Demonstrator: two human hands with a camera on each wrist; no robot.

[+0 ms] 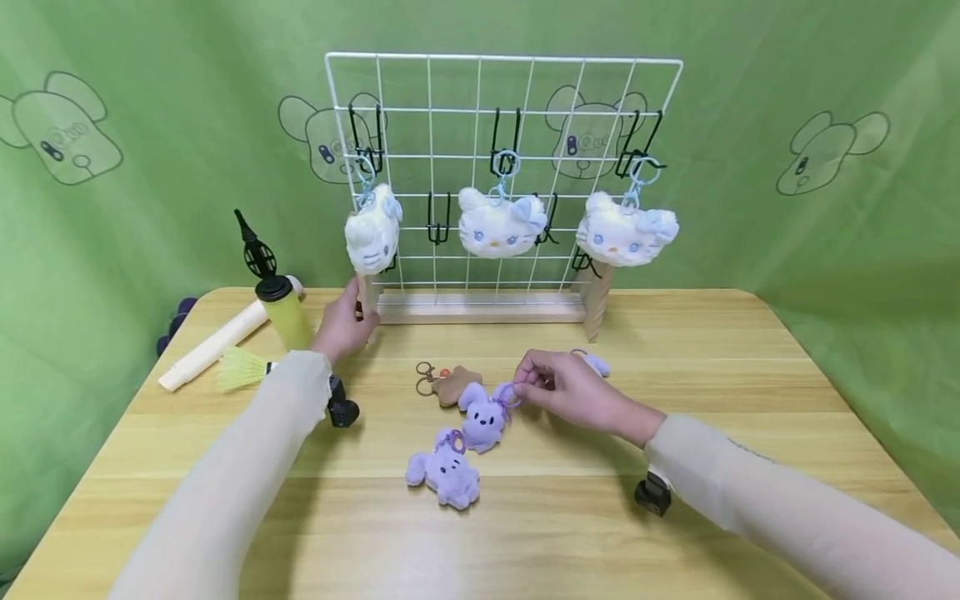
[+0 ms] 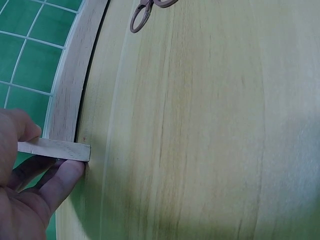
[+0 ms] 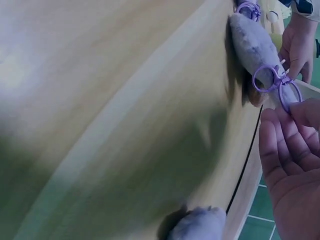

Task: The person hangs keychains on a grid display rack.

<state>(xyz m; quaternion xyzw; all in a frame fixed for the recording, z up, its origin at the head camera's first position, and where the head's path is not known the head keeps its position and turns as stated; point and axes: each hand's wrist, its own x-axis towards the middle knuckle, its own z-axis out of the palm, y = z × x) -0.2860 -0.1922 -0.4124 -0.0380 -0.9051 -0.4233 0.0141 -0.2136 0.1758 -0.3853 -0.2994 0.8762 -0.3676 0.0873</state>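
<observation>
In the head view my left hand grips the left wooden foot of a white wire grid rack, thumb on one side and fingers on the other. My right hand pinches the purple ring of a purple plush dog keychain between thumb and fingertips. That plush is close over the table, next to a brown star-shaped keychain. A second purple plush keychain lies nearer the front. Partly behind my right hand lies another purple plush.
Black hooks are on the grid. White plush cat keychains hang at its left, middle and right. Left of the rack are a yellow cup with a black lid, a white tube and a yellow shuttlecock.
</observation>
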